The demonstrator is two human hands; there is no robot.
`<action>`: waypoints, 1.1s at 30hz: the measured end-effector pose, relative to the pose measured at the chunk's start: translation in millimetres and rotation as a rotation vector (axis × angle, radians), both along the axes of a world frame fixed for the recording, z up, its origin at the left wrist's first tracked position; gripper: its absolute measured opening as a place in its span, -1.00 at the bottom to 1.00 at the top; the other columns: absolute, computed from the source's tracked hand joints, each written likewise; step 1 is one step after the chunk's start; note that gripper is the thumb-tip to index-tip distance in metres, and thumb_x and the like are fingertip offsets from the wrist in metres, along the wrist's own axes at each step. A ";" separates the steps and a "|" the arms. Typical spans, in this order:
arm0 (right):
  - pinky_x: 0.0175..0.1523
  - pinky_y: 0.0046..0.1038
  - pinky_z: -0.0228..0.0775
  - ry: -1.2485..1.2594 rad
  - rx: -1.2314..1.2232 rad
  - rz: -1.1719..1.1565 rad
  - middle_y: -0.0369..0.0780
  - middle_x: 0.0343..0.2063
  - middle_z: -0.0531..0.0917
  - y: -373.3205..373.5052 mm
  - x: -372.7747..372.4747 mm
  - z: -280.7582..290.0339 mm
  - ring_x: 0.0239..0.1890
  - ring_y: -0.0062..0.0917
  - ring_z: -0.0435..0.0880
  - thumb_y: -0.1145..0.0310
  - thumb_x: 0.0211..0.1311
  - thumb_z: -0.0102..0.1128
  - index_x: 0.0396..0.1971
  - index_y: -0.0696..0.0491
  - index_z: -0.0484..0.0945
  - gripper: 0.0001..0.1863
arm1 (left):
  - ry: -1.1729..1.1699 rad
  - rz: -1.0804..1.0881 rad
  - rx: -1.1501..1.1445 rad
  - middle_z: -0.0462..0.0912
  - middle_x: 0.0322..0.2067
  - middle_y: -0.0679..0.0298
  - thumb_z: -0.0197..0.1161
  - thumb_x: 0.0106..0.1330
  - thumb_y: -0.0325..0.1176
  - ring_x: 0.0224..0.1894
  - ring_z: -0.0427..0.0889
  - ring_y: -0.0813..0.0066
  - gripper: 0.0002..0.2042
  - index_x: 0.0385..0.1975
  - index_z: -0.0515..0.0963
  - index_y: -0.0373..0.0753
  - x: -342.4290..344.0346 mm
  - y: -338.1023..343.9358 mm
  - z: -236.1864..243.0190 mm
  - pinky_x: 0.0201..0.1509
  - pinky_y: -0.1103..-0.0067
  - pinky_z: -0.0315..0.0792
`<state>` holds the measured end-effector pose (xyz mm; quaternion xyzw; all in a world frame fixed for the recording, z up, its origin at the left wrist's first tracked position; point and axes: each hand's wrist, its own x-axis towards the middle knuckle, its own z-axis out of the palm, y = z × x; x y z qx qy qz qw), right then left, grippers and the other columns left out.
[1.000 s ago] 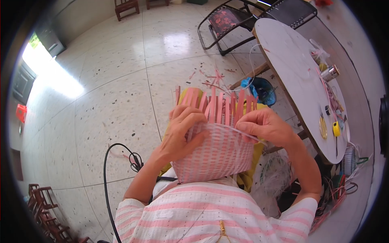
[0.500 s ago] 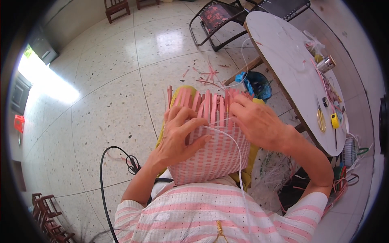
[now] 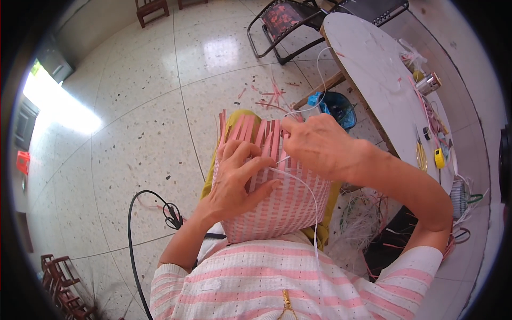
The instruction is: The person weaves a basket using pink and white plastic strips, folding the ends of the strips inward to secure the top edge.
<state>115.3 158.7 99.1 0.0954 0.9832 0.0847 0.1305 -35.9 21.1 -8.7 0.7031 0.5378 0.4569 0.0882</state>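
Observation:
A half-woven basket [image 3: 277,208] of pink and white plastic strips rests on my lap. Loose pink strips [image 3: 265,136] stand up along its far rim. My left hand [image 3: 232,176] is closed over the basket's upper left, thumb spread along the near wall. A white strip [image 3: 303,182] passes under its index finger and trails down over my shirt. At the far rim my right hand [image 3: 322,146] is closed in a pinch among the pink uprights. Its fingertips hide what it pinches. Close beside them a short piece of white strip crosses the uprights.
A white oval table [image 3: 368,69] at right carries a yellow tape measure [image 3: 439,158], scissors [image 3: 421,154] and a can [image 3: 428,84]. Beneath its edge stands a blue-lined bin [image 3: 341,109]. Pink scraps [image 3: 274,97] litter the floor. A black cable [image 3: 131,234] loops at left; a folding chair [image 3: 285,26] stands beyond.
My right hand has moved left along the rim, its wrist and elbow swinging outward. My left hand keeps its hold on the basket.

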 end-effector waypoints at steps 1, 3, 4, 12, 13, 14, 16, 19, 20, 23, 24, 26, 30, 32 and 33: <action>-0.19 -0.28 0.56 -0.002 -0.073 0.059 -0.10 -0.20 0.61 8.9 -1.1 -2.8 -0.28 -0.22 0.70 0.47 0.11 0.17 -0.39 0.14 0.62 -0.89 | 0.000 0.005 0.000 0.51 -0.18 0.21 0.48 0.06 -0.29 -0.01 0.42 0.16 -0.64 -0.12 0.61 -0.13 -0.3 -1.0 -0.6 0.19 0.22 0.19; -0.15 -0.25 0.53 -0.080 -0.219 0.067 -0.11 -0.19 0.61 27.2 -2.3 -1.8 -0.25 -0.19 0.68 0.48 0.11 0.16 -0.38 0.16 0.59 -0.90 | -0.006 0.003 0.004 0.51 -0.18 0.21 0.48 0.07 -0.29 -0.02 0.42 0.16 -0.64 -0.11 0.61 -0.13 0.4 0.0 -2.1 0.19 0.22 0.19; -0.10 -0.22 0.50 -0.154 -0.369 0.083 -0.11 -0.18 0.60 32.1 -6.0 0.1 -0.22 -0.16 0.66 0.49 0.12 0.16 -0.37 0.18 0.55 -0.90 | -0.007 0.007 0.010 0.51 -0.18 0.21 0.48 0.07 -0.29 -0.02 0.42 0.16 -0.64 -0.11 0.61 -0.14 0.0 -0.9 -2.7 0.18 0.22 0.19; -0.05 -0.19 0.48 -0.109 -0.275 0.100 -0.06 -0.35 0.65 11.3 -21.5 19.1 -0.17 -0.15 0.65 0.48 0.13 0.15 -0.38 0.15 0.57 -0.92 | -0.022 0.010 0.017 0.49 -0.20 0.21 0.46 0.08 -0.29 -0.02 0.42 0.16 -0.63 -0.08 0.59 -0.15 -1.6 -1.1 -1.1 0.15 0.23 0.21; -0.08 -0.20 0.51 -0.098 -0.195 0.082 -0.04 -0.37 0.66 -1.0 -25.8 26.4 -0.19 -0.15 0.67 0.48 0.14 0.15 -0.40 0.14 0.59 -0.92 | -0.025 0.012 0.002 0.48 -0.21 0.21 0.45 0.09 -0.30 -0.03 0.42 0.16 -0.62 -0.07 0.59 -0.13 -2.0 -1.7 -1.1 0.15 0.23 0.20; -0.08 -0.20 0.51 -0.100 -0.196 0.080 -0.04 -0.37 0.66 -9.8 -27.2 34.3 -0.19 -0.15 0.67 0.48 0.14 0.15 -0.40 0.14 0.59 -0.92 | -0.028 0.006 -0.010 0.48 -0.22 0.22 0.43 0.09 -0.31 -0.04 0.41 0.16 -0.62 -0.05 0.58 -0.12 -2.1 -1.4 -0.5 0.14 0.23 0.20; -0.17 -0.22 0.56 -0.194 -0.167 -0.058 0.01 -0.34 0.68 -21.1 -28.2 45.3 -0.25 -0.16 0.71 0.51 0.13 0.11 -0.45 0.17 0.63 -0.89 | -0.021 -0.016 -0.014 0.47 -0.24 0.22 0.42 0.10 -0.31 -0.05 0.41 0.17 -0.62 -0.04 0.58 -0.10 -3.3 0.3 1.1 0.15 0.24 0.20; -0.33 -0.36 0.58 0.051 -0.324 -0.184 -0.03 -0.47 0.71 -2.6 -8.3 24.6 -0.46 -0.31 0.74 0.54 0.14 0.10 -0.51 0.23 0.59 -0.88 | -0.003 -0.034 -0.037 0.45 -0.26 0.23 0.41 0.11 -0.31 -0.07 0.40 0.18 -0.63 -0.03 0.59 -0.06 -5.9 -0.3 3.4 0.15 0.24 0.19; -0.33 -0.36 0.58 0.050 -0.323 -0.185 -0.03 -0.47 0.71 4.3 -3.8 25.1 -0.46 -0.31 0.74 0.54 0.14 0.10 -0.51 0.23 0.59 -0.88 | 0.007 -0.030 -0.053 0.45 -0.27 0.24 0.40 0.12 -0.30 -0.08 0.40 0.19 -0.63 -0.04 0.59 -0.04 -6.8 -1.0 4.2 0.15 0.24 0.18; -0.47 -0.52 0.50 -0.069 -0.939 -0.707 -0.15 -0.58 0.70 19.4 12.7 23.3 -0.61 -0.53 0.68 0.54 0.22 0.10 -0.48 0.24 0.56 -0.88 | 0.026 -0.036 -0.030 0.44 -0.27 0.25 0.40 0.12 -0.30 -0.08 0.40 0.20 -0.66 -0.06 0.60 -0.04 -7.8 -1.1 3.9 0.12 0.26 0.18; -0.52 -0.58 0.44 0.014 -1.055 -0.740 -0.19 -0.60 0.68 18.1 22.4 16.9 -0.66 -0.61 0.63 0.52 0.26 0.12 -0.43 0.24 0.55 -0.89 | 0.021 -0.035 -0.029 0.44 -0.27 0.25 0.40 0.12 -0.30 -0.08 0.40 0.20 -0.66 -0.06 0.60 -0.04 -7.9 -1.2 3.3 0.12 0.26 0.18; -0.57 -0.64 0.38 0.100 -1.167 -0.775 -0.23 -0.62 0.66 10.6 38.3 11.6 -0.70 -0.70 0.58 0.50 0.30 0.14 -0.39 0.23 0.54 -0.89 | 0.033 -0.040 -0.072 0.43 -0.26 0.24 0.44 0.09 -0.32 -0.06 0.37 0.22 -0.66 -0.09 0.63 -0.08 -7.9 -1.6 3.8 0.18 0.31 0.16; -0.56 -0.60 0.39 0.169 -1.189 -0.777 -0.18 -0.61 0.67 -5.5 59.2 3.3 -0.68 -0.66 0.59 0.49 0.34 0.11 -0.31 0.26 0.53 -0.88 | 0.027 -0.027 -0.061 0.44 -0.27 0.27 0.42 0.10 -0.30 -0.06 0.40 0.22 -0.71 -0.15 0.61 -0.03 -9.8 -1.6 4.2 0.07 0.28 0.17; -0.56 -0.61 0.39 0.208 -1.373 -0.841 -0.20 -0.60 0.67 -10.9 69.0 -4.2 -0.69 -0.67 0.57 0.49 0.35 0.10 -0.30 0.22 0.53 -0.90 | 0.024 -0.047 -0.096 0.44 -0.26 0.28 0.44 0.08 -0.30 -0.05 0.40 0.24 -0.70 -0.16 0.62 -0.04 -7.4 -3.2 4.6 0.08 0.28 0.16; -0.56 -0.61 0.39 0.211 -1.373 -0.841 -0.20 -0.60 0.67 -14.2 71.8 -6.5 -0.69 -0.67 0.57 0.49 0.35 0.10 -0.30 0.22 0.53 -0.90 | 0.026 -0.048 -0.095 0.44 -0.26 0.28 0.44 0.08 -0.30 -0.05 0.40 0.24 -0.70 -0.16 0.62 -0.04 -5.7 -3.1 3.5 0.08 0.28 0.16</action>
